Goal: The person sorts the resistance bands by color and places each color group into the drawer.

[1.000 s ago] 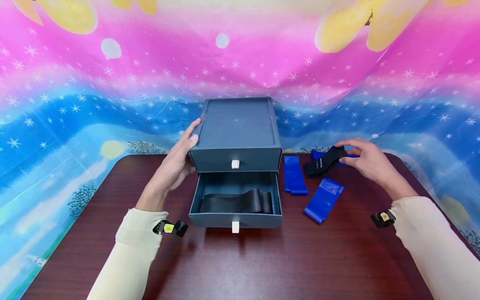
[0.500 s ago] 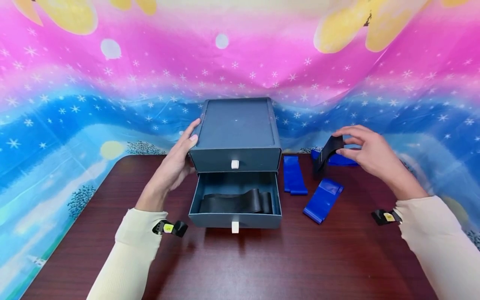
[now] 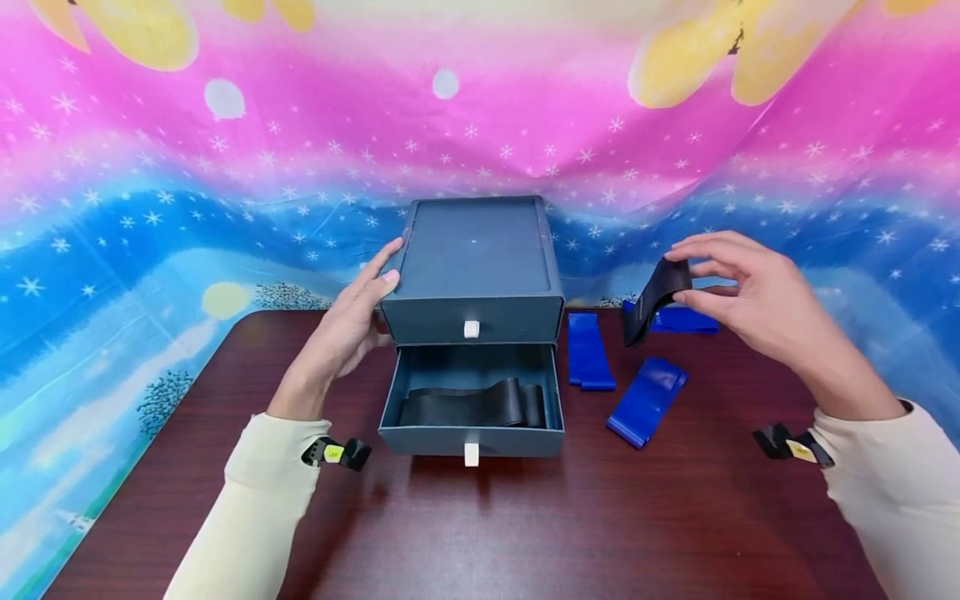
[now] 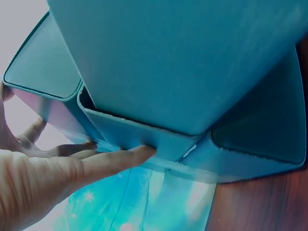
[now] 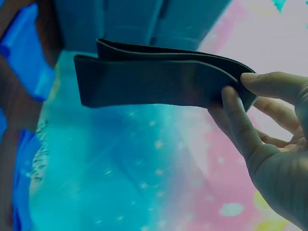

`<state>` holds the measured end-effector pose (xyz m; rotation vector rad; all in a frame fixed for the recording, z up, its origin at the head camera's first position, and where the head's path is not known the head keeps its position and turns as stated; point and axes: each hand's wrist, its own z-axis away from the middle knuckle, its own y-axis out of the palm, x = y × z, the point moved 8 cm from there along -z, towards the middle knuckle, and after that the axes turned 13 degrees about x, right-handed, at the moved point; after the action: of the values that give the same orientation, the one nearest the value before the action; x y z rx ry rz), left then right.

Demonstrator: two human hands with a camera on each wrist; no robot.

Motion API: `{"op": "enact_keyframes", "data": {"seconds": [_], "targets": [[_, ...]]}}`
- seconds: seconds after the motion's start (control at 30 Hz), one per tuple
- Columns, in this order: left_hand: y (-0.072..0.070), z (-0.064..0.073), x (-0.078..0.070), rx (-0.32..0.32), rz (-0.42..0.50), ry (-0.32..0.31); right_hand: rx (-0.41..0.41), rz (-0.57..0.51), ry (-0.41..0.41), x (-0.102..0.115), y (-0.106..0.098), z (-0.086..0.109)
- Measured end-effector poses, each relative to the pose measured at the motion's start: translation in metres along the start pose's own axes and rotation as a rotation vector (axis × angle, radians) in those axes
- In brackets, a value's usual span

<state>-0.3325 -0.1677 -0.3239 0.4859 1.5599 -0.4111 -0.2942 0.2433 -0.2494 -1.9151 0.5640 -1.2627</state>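
Observation:
A grey-blue two-drawer box [image 3: 476, 246] stands on the table, its lower drawer [image 3: 431, 440] pulled out. Inside that drawer lies a black resistance band [image 3: 457, 408], folded flat. My left hand [image 3: 341, 329] rests against the box's left side with extended fingers; the left wrist view shows fingertips touching the side wall. Raised above the table to the right of the box, my right hand [image 3: 757, 292] pinches one folded end of another black resistance band [image 5: 154, 82]. This band hangs down and to the left, in front of a blue band.
Several blue resistance bands lie on the right of the table: one blue band [image 3: 588, 350] beside the box, a second blue band [image 3: 647, 402] nearer the front, and a third blue band [image 3: 690, 320] at the back edge. A patterned cloth [image 3: 480, 108] hangs behind the table.
My right hand has lifted the black band off the table, out from on top of the rear blue band, which now shows more. My left hand and the box have stayed in place.

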Motion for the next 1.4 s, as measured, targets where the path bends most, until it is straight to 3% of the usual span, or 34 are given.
{"op": "enact_keyframes", "data": {"seconds": [0.4,0.63,0.83,1.07,1.13,1.3,1.4], "targets": [[-0.005,0.003,-0.009,-0.019,-0.166,-0.051,-0.004,-0.026,-0.078,0.050,-0.007,0.017],[-0.006,0.004,-0.012,0.039,-0.244,-0.081,-0.013,-0.105,-0.195,0.087,-0.007,0.026],[-0.007,0.003,-0.012,0.080,-0.253,-0.087,0.013,-0.147,-0.293,0.119,-0.003,0.030],[-0.007,0.000,-0.011,0.092,-0.240,-0.085,0.088,-0.203,-0.276,0.134,0.011,0.027],[-0.007,-0.001,-0.011,0.095,-0.229,-0.083,0.124,-0.218,-0.345,0.132,0.019,0.022],[-0.006,-0.001,-0.012,0.089,-0.208,-0.083,0.177,-0.216,-0.375,0.148,0.040,0.017],[-0.006,-0.001,-0.011,0.080,-0.216,-0.082,0.190,-0.199,-0.318,0.169,0.054,0.017]]}}
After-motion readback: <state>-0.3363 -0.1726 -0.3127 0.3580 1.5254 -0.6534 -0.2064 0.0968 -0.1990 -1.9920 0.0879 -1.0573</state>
